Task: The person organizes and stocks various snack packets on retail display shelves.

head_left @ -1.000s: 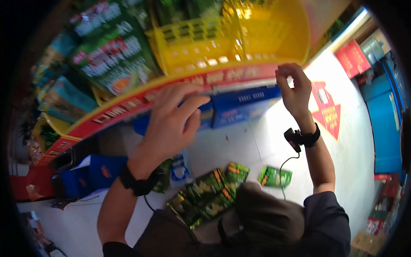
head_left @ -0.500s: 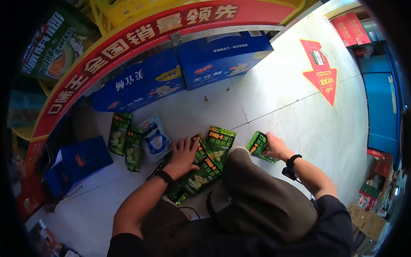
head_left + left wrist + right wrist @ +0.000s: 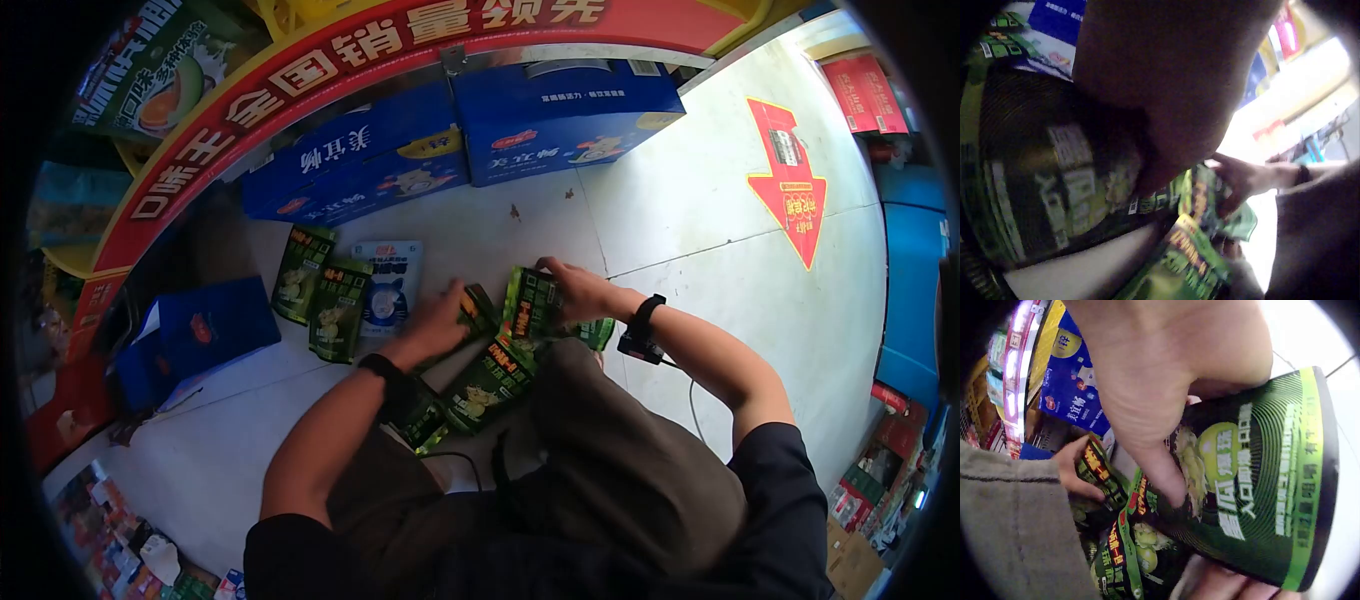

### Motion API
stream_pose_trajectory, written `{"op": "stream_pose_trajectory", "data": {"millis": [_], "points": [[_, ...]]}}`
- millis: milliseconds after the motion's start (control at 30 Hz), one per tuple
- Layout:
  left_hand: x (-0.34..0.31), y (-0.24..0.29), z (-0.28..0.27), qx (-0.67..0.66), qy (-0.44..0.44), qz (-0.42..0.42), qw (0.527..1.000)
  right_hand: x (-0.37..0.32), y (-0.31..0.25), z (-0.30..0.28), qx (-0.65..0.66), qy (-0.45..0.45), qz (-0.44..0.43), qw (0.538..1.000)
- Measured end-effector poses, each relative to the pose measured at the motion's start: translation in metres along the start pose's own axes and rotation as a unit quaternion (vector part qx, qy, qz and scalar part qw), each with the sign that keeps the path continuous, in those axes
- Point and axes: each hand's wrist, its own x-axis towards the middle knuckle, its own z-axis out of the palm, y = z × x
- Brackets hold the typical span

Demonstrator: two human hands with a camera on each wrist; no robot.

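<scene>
Green snack packets are at both hands. My left hand point(image 3: 437, 325) grips a green packet point(image 3: 478, 312) low over the floor; in the left wrist view a dark green packet point(image 3: 1054, 181) fills the left side. My right hand point(image 3: 582, 292) holds another green packet point(image 3: 532, 308) near the knee, its thumb pressed against the printed face of the packet point(image 3: 1241, 475) in the right wrist view. Between the hands and the legs lie more green packets point(image 3: 490, 385), partly overlapping. Two green packets point(image 3: 338, 310) and a white-blue packet point(image 3: 390, 285) lie left of my left hand.
Blue cartons point(image 3: 560, 125) stand under a red-edged display shelf point(image 3: 350, 55) ahead. An opened blue box point(image 3: 215, 330) sits at the left. The trousered knee point(image 3: 620, 430) rises close to the right hand. A red arrow sticker point(image 3: 790, 180) marks the tiled floor.
Both hands came down from the shelf to the packets on the floor. The right hand then brought its packet left toward the others, and the left hand took hold of one.
</scene>
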Motion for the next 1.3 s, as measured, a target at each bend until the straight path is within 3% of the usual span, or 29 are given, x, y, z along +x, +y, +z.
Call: {"op": "stream_pose_trajectory", "data": {"millis": [33, 100, 200, 233, 300, 367, 433, 500, 533, 600, 667, 800, 933, 1033, 1133, 1233, 1300], "points": [[0.003, 0.007, -0.017, -0.040, -0.016, -0.063, 0.997, 0.004, -0.002, 0.001, 0.004, -0.001, -0.001, 1.000], [0.007, -0.005, -0.044, -0.012, -0.023, -0.068, 0.997, 0.011, -0.006, 0.001, -0.057, -0.027, 0.046, 0.997], [-0.008, 0.013, -0.096, -0.254, -0.169, -0.056, 0.951, 0.014, -0.003, 0.002, -0.071, -0.010, 0.029, 0.997], [-0.011, 0.014, -0.091, -0.254, -0.169, -0.057, 0.951, 0.013, -0.008, -0.001, -0.086, -0.016, 0.019, 0.996], [-0.018, 0.018, -0.071, -0.237, -0.302, -0.062, 0.921, 0.005, -0.019, -0.017, 0.012, -0.073, 0.077, 0.994], [-0.018, -0.004, -0.005, -0.135, -0.324, 0.033, 0.936, -0.001, -0.014, -0.028, 0.071, -0.063, 0.059, 0.994], [-0.022, -0.011, 0.063, -0.252, -0.308, 0.042, 0.916, -0.009, -0.020, -0.047, 0.222, 0.018, 0.041, 0.974], [-0.029, -0.002, 0.105, -0.138, -0.181, 0.072, 0.971, -0.012, -0.014, -0.062, 0.258, 0.060, 0.022, 0.964], [-0.036, 0.004, 0.119, -0.127, -0.102, 0.023, 0.986, -0.016, -0.019, -0.071, 0.273, 0.074, 0.031, 0.959], [-0.034, 0.004, 0.125, -0.169, -0.092, 0.015, 0.981, -0.029, -0.026, -0.084, 0.286, 0.093, 0.040, 0.953], [-0.025, 0.004, 0.115, -0.244, -0.063, 0.004, 0.968, -0.040, -0.029, -0.100, 0.281, 0.132, 0.075, 0.948], [-0.019, 0.011, 0.008, -0.280, -0.090, -0.021, 0.955, -0.064, -0.036, -0.137, 0.248, 0.133, 0.068, 0.957], [-0.006, 0.006, -0.068, -0.326, 0.012, -0.013, 0.945, -0.079, -0.079, -0.167, 0.303, 0.035, 0.008, 0.952], [0.009, 0.027, -0.092, -0.216, 0.096, 0.001, 0.972, -0.062, -0.117, -0.161, 0.198, -0.072, -0.065, 0.975], [0.016, 0.064, -0.094, -0.437, -0.027, 0.078, 0.895, -0.035, -0.140, -0.144, 0.168, -0.016, -0.072, 0.983], [0.019, 0.069, -0.073, -0.365, 0.061, 0.163, 0.915, -0.019, -0.135, -0.137, 0.143, 0.062, -0.090, 0.984], [0.014, 0.079, -0.083, -0.387, 0.084, 0.168, 0.902, -0.022, -0.138, -0.135, 0.199, 0.124, -0.121, 0.964]]}}
